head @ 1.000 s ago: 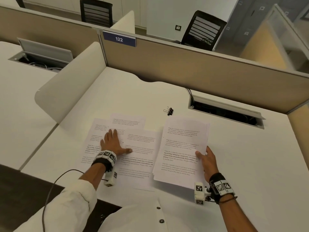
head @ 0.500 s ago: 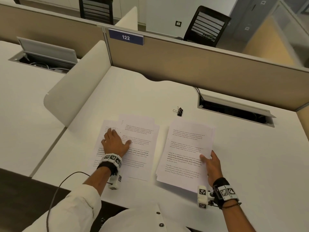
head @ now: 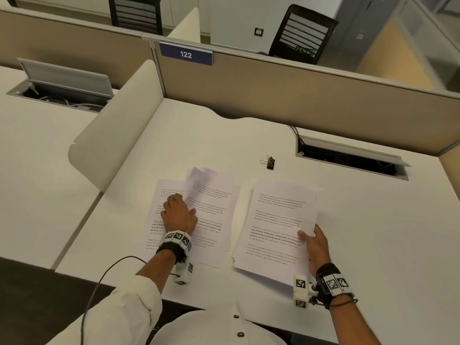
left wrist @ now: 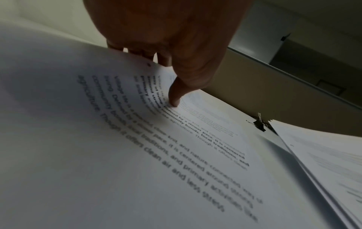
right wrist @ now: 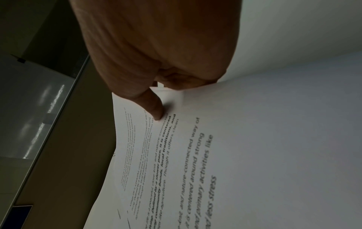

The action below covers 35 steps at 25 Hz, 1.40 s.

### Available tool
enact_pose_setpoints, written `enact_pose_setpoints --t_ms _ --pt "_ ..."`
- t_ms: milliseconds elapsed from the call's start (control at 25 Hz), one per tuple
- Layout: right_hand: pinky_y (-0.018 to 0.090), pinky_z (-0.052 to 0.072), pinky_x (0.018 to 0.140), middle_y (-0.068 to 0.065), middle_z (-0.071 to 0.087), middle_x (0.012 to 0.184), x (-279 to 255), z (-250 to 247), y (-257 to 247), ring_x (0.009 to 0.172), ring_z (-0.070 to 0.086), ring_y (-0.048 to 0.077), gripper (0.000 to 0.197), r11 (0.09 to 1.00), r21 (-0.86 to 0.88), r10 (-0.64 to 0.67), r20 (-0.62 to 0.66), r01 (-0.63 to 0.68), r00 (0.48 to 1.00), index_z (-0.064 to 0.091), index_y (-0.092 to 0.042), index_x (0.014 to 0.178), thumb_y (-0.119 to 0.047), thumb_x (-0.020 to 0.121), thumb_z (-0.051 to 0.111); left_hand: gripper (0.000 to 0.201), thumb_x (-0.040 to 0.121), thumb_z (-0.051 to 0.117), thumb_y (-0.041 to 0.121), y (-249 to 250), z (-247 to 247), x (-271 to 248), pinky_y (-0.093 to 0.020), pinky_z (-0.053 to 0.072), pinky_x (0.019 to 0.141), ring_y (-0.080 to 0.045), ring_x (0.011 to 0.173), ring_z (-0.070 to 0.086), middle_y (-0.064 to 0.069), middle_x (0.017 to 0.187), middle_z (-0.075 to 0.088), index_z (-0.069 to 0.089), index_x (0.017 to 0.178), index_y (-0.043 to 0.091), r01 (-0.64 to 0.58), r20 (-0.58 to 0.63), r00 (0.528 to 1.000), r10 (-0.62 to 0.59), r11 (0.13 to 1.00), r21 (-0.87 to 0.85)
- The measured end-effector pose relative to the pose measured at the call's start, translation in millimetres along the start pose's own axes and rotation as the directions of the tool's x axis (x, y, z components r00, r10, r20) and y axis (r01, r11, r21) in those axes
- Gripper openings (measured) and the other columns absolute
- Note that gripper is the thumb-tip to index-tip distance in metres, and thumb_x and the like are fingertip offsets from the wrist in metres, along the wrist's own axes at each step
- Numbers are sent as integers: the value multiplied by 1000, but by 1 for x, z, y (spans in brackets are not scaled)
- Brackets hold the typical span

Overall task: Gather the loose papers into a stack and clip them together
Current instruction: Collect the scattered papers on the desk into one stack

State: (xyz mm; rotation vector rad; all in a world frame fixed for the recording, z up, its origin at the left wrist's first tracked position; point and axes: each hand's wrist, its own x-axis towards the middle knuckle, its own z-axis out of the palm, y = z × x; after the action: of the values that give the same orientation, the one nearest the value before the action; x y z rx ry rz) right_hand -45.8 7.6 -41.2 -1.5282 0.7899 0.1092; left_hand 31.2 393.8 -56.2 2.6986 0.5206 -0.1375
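Several loose printed papers (head: pixel 214 220) lie overlapped on the white desk (head: pixel 199 135), left of centre. My left hand (head: pixel 183 202) is on them with fingers curled, and a sheet's top corner (head: pixel 199 185) lifts, blurred. The left wrist view shows the thumb (left wrist: pixel 174 100) on the page and the fingers behind its raised edge. A gathered stack of papers (head: pixel 276 227) lies to the right. My right hand (head: pixel 308 235) pinches its right edge, thumb (right wrist: pixel 156 116) on top and fingers underneath. A black binder clip (head: pixel 270 162) sits untouched behind both piles.
An open cable box (head: pixel 348 158) is sunk in the desk at back right. A beige partition (head: pixel 273 95) closes the back and a curved divider (head: pixel 112 135) the left side. The desk's front edge runs close under my wrists.
The left hand, flat on the loose papers before, now curls and lifts a sheet's edge, and the sheets lie closer together. The right hand keeps its hold on the stack.
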Motion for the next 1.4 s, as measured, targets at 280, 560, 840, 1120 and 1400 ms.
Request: enact_pose_setpoints --t_ms 280,560,840,1120,1400 --pt "58 55 97 8 70 129 -7 -8 3 109 69 35 41 1000 -1 5 -21 -5 1000 59 -23 136 -9 97 64 50 94 65 13 14 -27 -4 -41 59 83 -24 90 67 4 109 65 47 139 23 20 13 1000 -16 858 -513" --pt "58 56 97 9 70 128 -9 -23 5 108 70 35 43 1000 1 7 11 -7 1000 59 -22 136 -6 97 63 13 98 63 34 28 -56 -6 -34 58 76 -18 88 72 4 98 76 68 104 23 -220 -118 975 191 718 -661" --pt "54 58 92 9 71 129 -2 -34 -21 108 71 35 42 996 88 -6 70 0 997 59 -20 137 -4 98 61 21 100 63 33 76 -42 -32 -46 59 85 -27 98 72 -5 108 74 62 109 15 -171 4 962 273 612 -772" --pt "49 60 91 4 76 125 0 -35 -54 109 72 33 45 969 245 -54 180 8 982 61 -24 137 -5 98 50 39 104 53 36 125 9 -72 -38 47 107 -18 124 58 4 140 59 51 137 14 20 275 915 294 649 -760" --pt "45 60 93 4 71 131 2 -31 -57 113 70 25 39 987 102 -141 219 121 965 58 -22 137 -18 99 65 50 92 51 56 153 31 -79 -53 52 106 -25 119 67 -3 134 67 46 132 26 3 332 878 344 691 -723"
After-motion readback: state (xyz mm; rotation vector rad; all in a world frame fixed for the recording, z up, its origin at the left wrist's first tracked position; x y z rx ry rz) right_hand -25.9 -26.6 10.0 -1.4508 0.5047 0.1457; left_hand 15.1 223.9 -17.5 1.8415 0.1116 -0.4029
